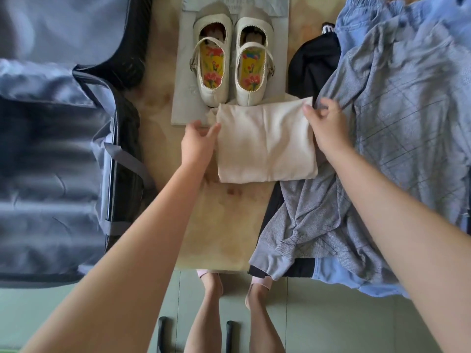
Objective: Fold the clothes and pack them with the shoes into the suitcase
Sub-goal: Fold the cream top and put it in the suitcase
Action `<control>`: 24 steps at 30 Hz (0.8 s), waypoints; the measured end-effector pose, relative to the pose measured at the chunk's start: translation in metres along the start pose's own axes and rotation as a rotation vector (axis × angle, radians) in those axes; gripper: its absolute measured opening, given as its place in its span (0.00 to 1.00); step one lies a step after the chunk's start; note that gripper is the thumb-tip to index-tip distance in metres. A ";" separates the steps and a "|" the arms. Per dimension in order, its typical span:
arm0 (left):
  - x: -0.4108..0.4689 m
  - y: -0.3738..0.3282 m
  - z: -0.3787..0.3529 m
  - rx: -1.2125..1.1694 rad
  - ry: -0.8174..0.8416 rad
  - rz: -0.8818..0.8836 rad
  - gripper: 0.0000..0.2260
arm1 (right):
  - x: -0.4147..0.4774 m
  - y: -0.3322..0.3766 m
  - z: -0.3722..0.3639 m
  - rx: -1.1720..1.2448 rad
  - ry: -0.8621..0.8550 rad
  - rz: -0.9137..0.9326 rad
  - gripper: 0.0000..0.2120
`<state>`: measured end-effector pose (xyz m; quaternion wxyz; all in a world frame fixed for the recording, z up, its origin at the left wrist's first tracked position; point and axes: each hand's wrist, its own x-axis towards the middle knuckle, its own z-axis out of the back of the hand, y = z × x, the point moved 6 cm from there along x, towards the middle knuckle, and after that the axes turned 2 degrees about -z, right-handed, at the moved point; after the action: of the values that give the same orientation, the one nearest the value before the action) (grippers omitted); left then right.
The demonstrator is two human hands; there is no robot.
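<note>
A folded cream garment (265,143) lies in the middle of the table, just in front of a pair of white strap shoes (232,62) with flowered insoles. My left hand (198,141) is at the garment's left edge, thumb and fingers curled at the cloth. My right hand (326,126) holds the right edge near the far corner, fingers bent round it. An open suitcase (51,149) with grey-blue lining fills the left side.
A heap of unfolded clothes lies on the right: a grey checked top (382,149), light blue fabric (407,26) and a black garment (313,62). The shoes stand on a pale folded cloth (183,93). The table's front edge (211,270) is near my legs.
</note>
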<state>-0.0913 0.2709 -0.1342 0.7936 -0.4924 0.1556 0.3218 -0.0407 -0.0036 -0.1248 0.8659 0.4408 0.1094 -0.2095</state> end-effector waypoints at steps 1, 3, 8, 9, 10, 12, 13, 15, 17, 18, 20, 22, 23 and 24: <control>-0.005 0.011 0.000 0.004 0.004 0.028 0.27 | -0.007 -0.004 0.001 -0.021 0.011 -0.003 0.20; -0.016 0.032 -0.002 -0.006 0.015 0.075 0.28 | -0.023 -0.017 0.003 -0.043 0.027 -0.023 0.18; -0.039 0.044 -0.017 -0.047 0.053 0.039 0.18 | -0.055 -0.049 0.003 -0.029 0.068 -0.080 0.11; -0.042 0.044 -0.020 -0.015 0.066 0.014 0.16 | -0.059 -0.050 0.000 -0.055 0.084 -0.078 0.10; -0.044 0.044 -0.023 0.012 0.065 -0.009 0.15 | -0.061 -0.049 -0.002 -0.098 0.093 -0.068 0.09; -0.045 0.043 -0.023 0.065 0.048 -0.028 0.12 | -0.061 -0.047 -0.005 -0.150 0.085 -0.049 0.09; -0.046 0.043 -0.022 0.091 0.042 -0.032 0.11 | -0.061 -0.045 -0.005 -0.149 0.088 -0.036 0.10; -0.049 0.043 -0.018 0.142 0.016 -0.058 0.10 | -0.063 -0.040 -0.004 -0.154 0.104 -0.007 0.13; -0.056 0.046 -0.012 0.147 -0.014 -0.076 0.12 | -0.071 -0.039 0.000 -0.219 0.120 0.024 0.15; -0.061 0.050 -0.011 0.143 -0.011 -0.077 0.13 | -0.077 -0.041 0.001 -0.271 0.127 0.035 0.15; -0.071 0.064 -0.010 0.148 0.030 -0.061 0.12 | -0.090 -0.048 -0.001 -0.365 0.162 0.031 0.15; -0.079 0.079 -0.011 0.127 0.051 -0.030 0.11 | -0.099 -0.060 -0.004 -0.384 0.167 -0.002 0.13; -0.080 0.084 -0.010 0.102 0.039 -0.023 0.13 | -0.101 -0.064 -0.004 -0.358 0.137 -0.015 0.13; -0.079 0.086 -0.009 0.062 0.022 -0.026 0.16 | -0.102 -0.066 -0.003 -0.297 0.100 -0.011 0.14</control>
<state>-0.2065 0.2614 -0.1525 0.8109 -0.4729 0.1679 0.3011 -0.1616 -0.0086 -0.1355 0.9139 0.3171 0.1845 -0.1736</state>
